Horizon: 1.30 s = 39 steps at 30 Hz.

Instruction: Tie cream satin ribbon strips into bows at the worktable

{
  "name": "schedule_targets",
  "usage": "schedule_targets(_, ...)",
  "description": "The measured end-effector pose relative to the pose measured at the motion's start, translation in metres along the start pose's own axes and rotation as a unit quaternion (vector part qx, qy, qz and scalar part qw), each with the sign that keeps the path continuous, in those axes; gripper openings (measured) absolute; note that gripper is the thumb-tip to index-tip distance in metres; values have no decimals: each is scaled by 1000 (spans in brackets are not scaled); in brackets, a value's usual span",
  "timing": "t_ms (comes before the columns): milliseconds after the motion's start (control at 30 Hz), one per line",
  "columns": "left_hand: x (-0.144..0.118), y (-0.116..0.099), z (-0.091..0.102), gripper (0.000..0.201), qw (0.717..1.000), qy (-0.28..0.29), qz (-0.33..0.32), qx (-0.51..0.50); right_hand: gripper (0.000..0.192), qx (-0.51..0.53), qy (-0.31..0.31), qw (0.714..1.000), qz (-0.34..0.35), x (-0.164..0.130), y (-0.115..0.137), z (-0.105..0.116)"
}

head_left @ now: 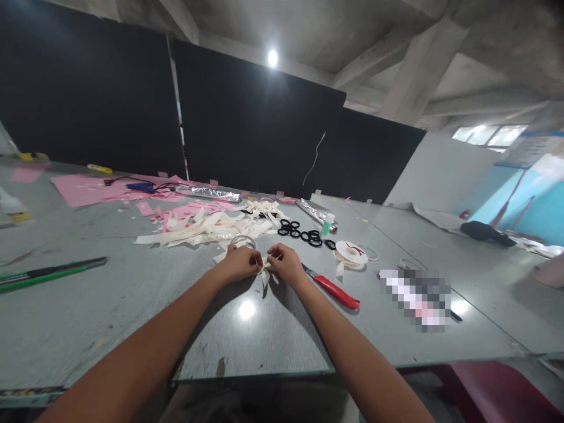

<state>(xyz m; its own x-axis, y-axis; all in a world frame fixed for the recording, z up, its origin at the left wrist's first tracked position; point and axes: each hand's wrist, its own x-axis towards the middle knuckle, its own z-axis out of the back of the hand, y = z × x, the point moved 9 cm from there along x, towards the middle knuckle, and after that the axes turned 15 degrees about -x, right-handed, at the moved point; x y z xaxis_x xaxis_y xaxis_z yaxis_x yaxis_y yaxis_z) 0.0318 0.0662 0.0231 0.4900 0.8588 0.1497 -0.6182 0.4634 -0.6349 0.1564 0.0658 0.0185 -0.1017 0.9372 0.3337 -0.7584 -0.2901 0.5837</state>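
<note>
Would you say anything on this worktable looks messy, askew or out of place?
Mostly scattered clutter: cream ribbon strips lie in a loose heap beyond the hands, pink paper scraps are strewn left of it, and black rings are scattered. Nothing looks spilled or broken.

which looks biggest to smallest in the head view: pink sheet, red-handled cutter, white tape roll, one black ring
1. pink sheet, though it lies farther off
2. red-handled cutter
3. white tape roll
4. one black ring

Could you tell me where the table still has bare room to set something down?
Bare table lies between the left hand and the green tool, and near the front edge. It is crowded beyond the hands: ribbon pile, black rings, tape roll.
</note>
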Motion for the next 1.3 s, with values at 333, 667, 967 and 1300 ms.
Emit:
schedule_targets(333,0,-1,0,23,1000,3,1,2,18,-41,37,998,-21,-2,-6,-13)
schedule_targets(667,0,1,-1,27,1000,1,3,3,16,-81,53,995,-27,-5,-1,-13)
schedule_targets(967,4,5,-4,22,1000,4,22,-16,23,-188,23,978,-85,-7,-16,3)
schedule_targets(1300,-1,-4,2,29,999,-26,8,31,24,-220,72,970,-71,-6,-12,-2)
